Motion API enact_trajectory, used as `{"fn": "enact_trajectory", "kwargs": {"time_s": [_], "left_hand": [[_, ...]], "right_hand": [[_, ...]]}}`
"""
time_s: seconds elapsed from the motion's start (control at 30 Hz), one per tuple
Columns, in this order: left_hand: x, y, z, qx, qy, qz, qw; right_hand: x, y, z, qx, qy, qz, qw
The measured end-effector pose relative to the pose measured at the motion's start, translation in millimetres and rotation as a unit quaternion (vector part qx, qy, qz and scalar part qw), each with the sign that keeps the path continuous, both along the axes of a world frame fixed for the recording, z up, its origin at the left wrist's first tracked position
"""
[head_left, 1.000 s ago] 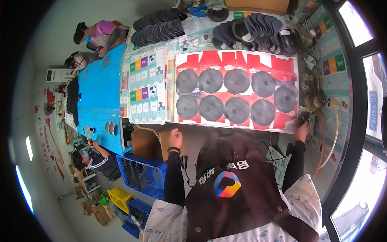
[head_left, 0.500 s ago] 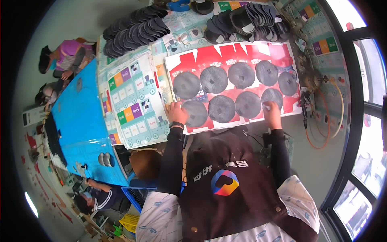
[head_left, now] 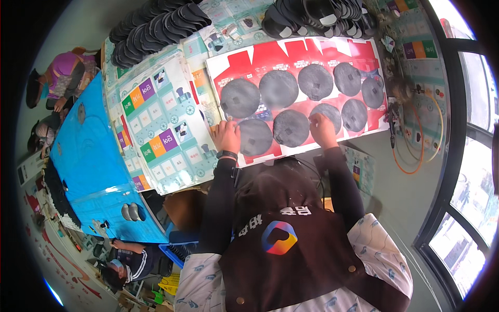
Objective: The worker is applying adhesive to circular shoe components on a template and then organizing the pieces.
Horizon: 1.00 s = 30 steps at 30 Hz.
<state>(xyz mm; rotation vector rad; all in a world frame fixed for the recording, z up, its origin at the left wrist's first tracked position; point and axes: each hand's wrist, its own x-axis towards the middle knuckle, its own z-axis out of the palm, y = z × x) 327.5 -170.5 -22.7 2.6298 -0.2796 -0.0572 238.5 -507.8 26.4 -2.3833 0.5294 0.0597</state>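
Two rows of round dark grey fabric-like discs (head_left: 279, 89) lie flat on a red and white printed cardboard sheet (head_left: 238, 61). Most bear a small dark square near the middle. At the sheet's lower left corner rests my left hand (head_left: 225, 137), its fingers stretched out beside a near-row disc (head_left: 254, 137). My right hand (head_left: 324, 131) is over another near-row disc (head_left: 329, 113), thumb and fingers pinched together at its left part. The hand covers part of that disc, and whatever lies between the fingertips is too small to make out.
Curved dark pieces (head_left: 156, 36) stand in rows at the far left, and more (head_left: 322, 18) at the far right. Printed sheets (head_left: 165, 119) lie left of the cardboard. Beyond is a blue table (head_left: 93, 140) with people beside it. An air hose (head_left: 410, 166) hangs at right.
My right hand has moved left from the near row's rightmost disc to the neighbouring one. My left hand stays at the cardboard's corner. The whole view has shifted slightly.
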Motion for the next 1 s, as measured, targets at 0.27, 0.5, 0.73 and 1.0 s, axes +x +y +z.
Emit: {"fn": "enact_trajectory", "kwargs": {"time_s": [0.27, 0.5, 0.73, 1.0], "left_hand": [[10, -18, 6, 0.180, 0.018, -0.008, 0.984], [13, -31, -4, 0.218, -0.001, -0.023, 0.976], [25, -33, -8, 0.239, 0.035, -0.067, 0.968], [7, -20, -7, 0.129, -0.013, -0.038, 0.991]], "right_hand": [[25, 5, -15, -0.039, 0.038, -0.011, 0.998], [51, 21, -20, 0.012, -0.022, 0.147, 0.989], [74, 54, -15, -0.074, -0.001, 0.265, 0.961], [80, 59, -21, -0.122, -0.021, 0.311, 0.942]]}}
